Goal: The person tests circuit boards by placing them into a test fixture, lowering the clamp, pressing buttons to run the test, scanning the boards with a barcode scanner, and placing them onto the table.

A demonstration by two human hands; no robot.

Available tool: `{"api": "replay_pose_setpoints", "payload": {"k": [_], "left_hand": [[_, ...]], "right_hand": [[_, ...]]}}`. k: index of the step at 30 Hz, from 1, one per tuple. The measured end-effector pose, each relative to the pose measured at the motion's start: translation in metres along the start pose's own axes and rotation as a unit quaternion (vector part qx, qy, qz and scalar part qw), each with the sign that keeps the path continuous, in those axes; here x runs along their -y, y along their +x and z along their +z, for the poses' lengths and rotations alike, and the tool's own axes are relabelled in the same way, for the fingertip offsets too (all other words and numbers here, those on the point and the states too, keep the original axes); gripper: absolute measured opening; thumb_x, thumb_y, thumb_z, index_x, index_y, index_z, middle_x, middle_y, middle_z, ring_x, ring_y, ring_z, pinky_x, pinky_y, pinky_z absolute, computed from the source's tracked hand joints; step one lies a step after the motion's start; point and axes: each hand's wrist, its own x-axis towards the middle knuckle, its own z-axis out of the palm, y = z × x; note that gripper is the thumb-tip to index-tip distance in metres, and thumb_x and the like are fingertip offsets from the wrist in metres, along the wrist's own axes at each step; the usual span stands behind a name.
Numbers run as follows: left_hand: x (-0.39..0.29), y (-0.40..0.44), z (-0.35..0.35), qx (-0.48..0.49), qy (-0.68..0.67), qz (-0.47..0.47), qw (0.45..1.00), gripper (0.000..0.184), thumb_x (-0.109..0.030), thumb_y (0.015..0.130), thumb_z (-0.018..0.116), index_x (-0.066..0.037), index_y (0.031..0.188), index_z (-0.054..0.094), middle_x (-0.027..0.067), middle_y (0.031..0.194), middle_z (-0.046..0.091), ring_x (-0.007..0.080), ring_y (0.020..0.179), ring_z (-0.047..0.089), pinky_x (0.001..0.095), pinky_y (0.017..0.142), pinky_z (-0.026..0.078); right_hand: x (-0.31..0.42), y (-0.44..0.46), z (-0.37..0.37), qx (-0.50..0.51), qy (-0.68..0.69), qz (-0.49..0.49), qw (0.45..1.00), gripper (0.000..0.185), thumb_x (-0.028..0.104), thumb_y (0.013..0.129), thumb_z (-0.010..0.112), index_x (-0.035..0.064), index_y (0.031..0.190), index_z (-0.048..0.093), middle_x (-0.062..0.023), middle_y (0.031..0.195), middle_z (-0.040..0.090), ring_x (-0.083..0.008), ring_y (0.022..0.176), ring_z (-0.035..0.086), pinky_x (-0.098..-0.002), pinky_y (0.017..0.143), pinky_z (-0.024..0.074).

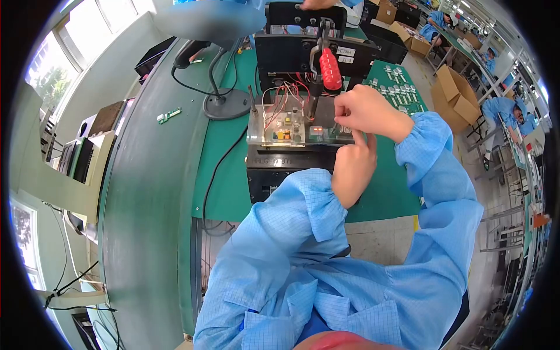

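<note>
A black test fixture [280,158] stands on the green mat, with a clear plate, wires and small electronic parts on top. A circuit board [286,129] with yellow parts sits on its left side. Beside it, a small display [317,130] glows orange-red. My right hand [370,111] is closed in a pinch over the fixture's right end; what lies in the fingertips is too small to make out. From below, my left hand [354,169] reaches up with fingers stretched out, the tips near a pale connector strip [345,130] and close under my right hand. Above stands a toggle clamp's red handle [330,70].
Several small boards [399,90] lie on the mat at right, another board [169,115] at left. A round-based lamp stand [226,105] and a black cable [217,169] flank the fixture. Another person's hand [318,4] shows at the top. Cardboard box [455,96] at right.
</note>
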Motion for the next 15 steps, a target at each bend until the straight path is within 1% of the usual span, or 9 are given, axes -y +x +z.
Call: {"api": "replay_pose_setpoints", "payload": {"k": [2, 3, 6, 8, 12, 14, 15], "left_hand": [[0.000, 0.000, -0.003, -0.037, 0.000, -0.009, 0.999, 0.048, -0.021, 0.081, 0.057, 0.005, 0.120, 0.052, 0.0281, 0.109, 0.061, 0.0106, 0.048, 0.059, 0.0228, 0.042, 0.044], [0.001, 0.000, -0.004, -0.039, 0.003, -0.009, 0.999, 0.048, -0.021, 0.081, 0.057, 0.005, 0.120, 0.052, 0.0281, 0.109, 0.061, 0.0106, 0.048, 0.059, 0.0228, 0.042, 0.044], [0.002, -0.001, -0.003, -0.016, 0.029, 0.004, 0.999, 0.048, -0.022, 0.080, 0.058, 0.006, 0.120, 0.052, 0.0280, 0.108, 0.061, 0.0108, 0.048, 0.059, 0.0228, 0.042, 0.044], [0.001, -0.001, 0.000, -0.022, -0.002, 0.007, 1.000, 0.050, -0.021, 0.080, 0.059, 0.008, 0.119, 0.051, 0.0282, 0.107, 0.061, 0.0109, 0.047, 0.059, 0.0228, 0.042, 0.043], [0.003, -0.001, -0.001, -0.006, -0.011, 0.014, 1.000, 0.052, -0.021, 0.079, 0.061, 0.009, 0.119, 0.051, 0.0303, 0.108, 0.061, 0.0125, 0.047, 0.060, 0.0230, 0.042, 0.044], [0.002, -0.001, -0.002, -0.002, -0.052, -0.013, 0.999, 0.060, -0.031, 0.081, 0.068, 0.007, 0.123, 0.046, 0.0295, 0.101, 0.059, 0.0234, 0.052, 0.065, 0.0310, 0.046, 0.052], [0.002, -0.001, -0.002, -0.003, -0.052, -0.013, 0.999, 0.060, -0.031, 0.081, 0.068, 0.007, 0.123, 0.046, 0.0295, 0.101, 0.059, 0.0234, 0.052, 0.065, 0.0310, 0.046, 0.052]], "right_hand": [[0.001, -0.002, -0.004, 0.001, 0.020, 0.015, 1.000, 0.012, 0.017, 0.072, 0.071, 0.0059, 0.074, 0.068, -0.0088, 0.069, 0.069, -0.0254, 0.067, 0.068, -0.0355, 0.062, 0.0533], [0.002, -0.002, -0.005, 0.001, 0.038, 0.029, 0.999, 0.011, 0.018, 0.072, 0.069, 0.0065, 0.074, 0.069, -0.0084, 0.070, 0.069, -0.0254, 0.068, 0.068, -0.0362, 0.064, 0.0539], [0.004, -0.004, 0.000, -0.017, 0.058, 0.042, 0.997, 0.011, 0.017, 0.073, 0.069, 0.0065, 0.074, 0.069, -0.0092, 0.071, 0.069, -0.0261, 0.068, 0.068, -0.0365, 0.064, 0.0540], [0.005, -0.007, 0.000, -0.022, 0.049, 0.041, 0.998, 0.010, 0.017, 0.073, 0.069, 0.0069, 0.074, 0.069, -0.0093, 0.071, 0.069, -0.0263, 0.068, 0.068, -0.0367, 0.064, 0.0540], [0.003, -0.008, 0.005, -0.031, 0.041, 0.043, 0.998, 0.009, 0.017, 0.072, 0.069, 0.0083, 0.074, 0.069, -0.0090, 0.071, 0.069, -0.0266, 0.068, 0.068, -0.0367, 0.065, 0.0540], [0.005, -0.007, 0.000, -0.025, 0.028, 0.039, 0.999, 0.009, 0.017, 0.072, 0.068, 0.0084, 0.075, 0.069, -0.0091, 0.071, 0.069, -0.0266, 0.069, 0.068, -0.0366, 0.065, 0.0541], [0.007, -0.008, -0.004, -0.019, 0.016, 0.036, 0.999, 0.009, 0.017, 0.072, 0.068, 0.0085, 0.076, 0.069, -0.0091, 0.071, 0.069, -0.0267, 0.070, 0.068, -0.0366, 0.065, 0.0541]]}}
